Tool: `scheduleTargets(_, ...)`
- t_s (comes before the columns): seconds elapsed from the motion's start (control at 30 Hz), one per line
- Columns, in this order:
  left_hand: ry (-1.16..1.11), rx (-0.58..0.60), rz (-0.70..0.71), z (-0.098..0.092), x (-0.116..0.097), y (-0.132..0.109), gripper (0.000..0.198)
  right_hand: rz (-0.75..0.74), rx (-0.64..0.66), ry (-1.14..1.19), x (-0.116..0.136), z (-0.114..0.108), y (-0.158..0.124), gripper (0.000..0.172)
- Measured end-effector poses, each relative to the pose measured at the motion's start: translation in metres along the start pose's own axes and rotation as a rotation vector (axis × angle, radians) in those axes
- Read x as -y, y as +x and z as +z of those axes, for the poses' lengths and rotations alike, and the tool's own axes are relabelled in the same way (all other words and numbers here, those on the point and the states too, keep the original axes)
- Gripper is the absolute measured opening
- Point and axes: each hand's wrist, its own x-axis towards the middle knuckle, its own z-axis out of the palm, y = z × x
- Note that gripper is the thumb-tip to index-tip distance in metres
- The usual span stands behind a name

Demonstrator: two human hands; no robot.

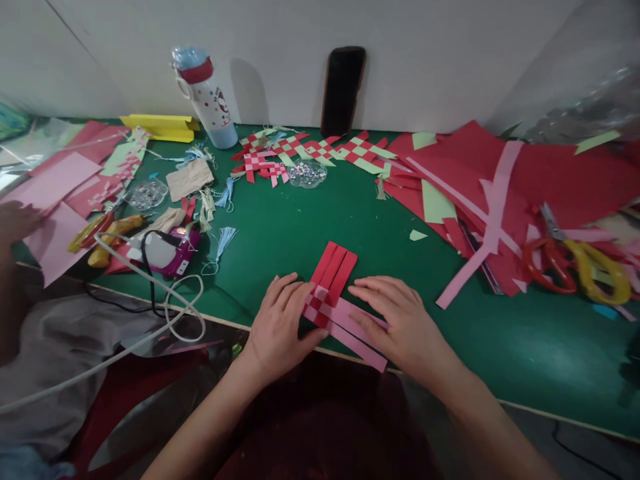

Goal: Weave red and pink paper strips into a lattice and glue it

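Note:
A small woven piece of red and pink paper strips (316, 305) lies near the table's front edge, checkered where the strips cross. Its red strips (334, 265) point away from me, and its pink strips (357, 341) run to the lower right. My left hand (283, 327) grips the left side of the weave, fingertips on top and thumb at the lower edge. Over the pink strips is my right hand (397, 317), its thumb resting on one strip and its fingers curved apart from the thumb.
Scissors (575, 260) and red paper sheets (560, 180) are at right. A phone (344, 90) and bottle (207, 100) stand behind woven pieces (360, 150) and a bead dish (307, 173). Tassels (225, 243), a glue gun (115, 240), cables (185, 300) and another person's hand (17, 223) are left.

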Motion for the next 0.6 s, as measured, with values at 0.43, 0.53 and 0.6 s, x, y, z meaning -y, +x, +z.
scheduleTargets(0.43,0.148,0.158,0.019,-0.013,-0.009,0.013,0.076,-0.202,0.144,-0.018,-0.018,0.017,0.085,0.031)
scheduleTargets(0.53,0.184,0.214,0.009,-0.017,-0.012,0.018,0.072,-0.193,0.140,-0.027,-0.022,0.027,0.082,0.032)
scheduleTargets(0.6,0.197,0.234,0.000,-0.019,-0.013,0.020,0.072,-0.191,0.134,-0.034,-0.023,0.030,0.080,0.032)
